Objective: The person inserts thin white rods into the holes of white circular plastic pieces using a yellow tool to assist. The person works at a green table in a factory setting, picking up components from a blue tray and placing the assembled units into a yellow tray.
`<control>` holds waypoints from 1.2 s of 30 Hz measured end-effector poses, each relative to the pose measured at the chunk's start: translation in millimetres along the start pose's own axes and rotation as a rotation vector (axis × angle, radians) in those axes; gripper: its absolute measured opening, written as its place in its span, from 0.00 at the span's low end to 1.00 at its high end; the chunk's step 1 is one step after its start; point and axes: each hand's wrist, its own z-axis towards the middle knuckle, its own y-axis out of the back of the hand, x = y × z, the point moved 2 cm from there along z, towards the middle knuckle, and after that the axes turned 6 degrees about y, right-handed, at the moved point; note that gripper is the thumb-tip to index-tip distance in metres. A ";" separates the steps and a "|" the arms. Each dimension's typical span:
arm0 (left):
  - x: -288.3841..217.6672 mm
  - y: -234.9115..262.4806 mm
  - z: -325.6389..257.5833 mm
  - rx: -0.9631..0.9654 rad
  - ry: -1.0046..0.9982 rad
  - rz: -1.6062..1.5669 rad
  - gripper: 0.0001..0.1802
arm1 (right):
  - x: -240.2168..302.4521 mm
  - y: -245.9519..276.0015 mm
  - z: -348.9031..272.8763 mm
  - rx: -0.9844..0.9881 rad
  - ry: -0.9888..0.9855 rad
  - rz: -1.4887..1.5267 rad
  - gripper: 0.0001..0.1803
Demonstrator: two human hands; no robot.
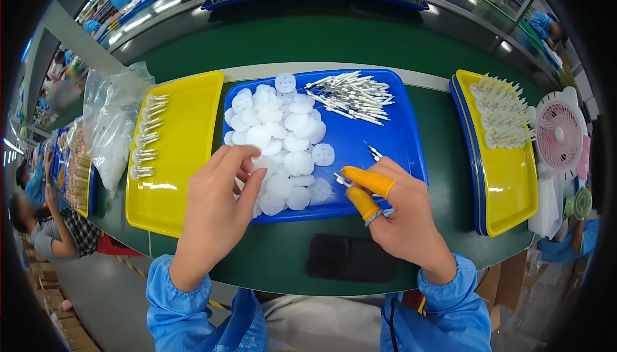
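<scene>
My left hand is over the left edge of a heap of thin white plastic discs. Its thumb and index finger are parted, the fingertips close to the discs; nothing shows between them. My right hand wears orange finger cots on thumb and index finger, and a ring. Closed, it grips slim white rods with dark thin tips, one end poking out past the fingertips and another above the index finger. A pile of similar white rods lies at the far right of the blue tray.
A yellow tray at left holds a row of discs with rods; another yellow tray at right holds more. A dark phone lies near the table edge. A clear bag sits left, a pink-white fan right. Co-workers sit around.
</scene>
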 end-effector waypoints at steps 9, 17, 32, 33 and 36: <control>-21.3 -49.1 6.8 0.248 0.082 -0.664 0.10 | 9.6 1.0 -1.3 0.032 0.109 -0.071 0.29; -19.6 -58.0 2.4 0.193 0.041 -0.509 0.08 | -3.4 -3.4 -7.8 0.062 0.083 -0.104 0.23; -24.8 -67.6 -7.5 0.011 -0.178 -0.294 0.11 | 0.6 -18.3 -10.7 -0.035 0.050 -0.121 0.21; -25.2 -67.6 -9.2 0.012 -0.177 -0.291 0.12 | 1.7 -18.6 -10.6 -0.043 0.047 -0.114 0.21; -26.4 -67.8 -14.4 0.022 -0.163 -0.289 0.12 | 4.7 -21.4 -11.6 -0.070 0.034 -0.104 0.21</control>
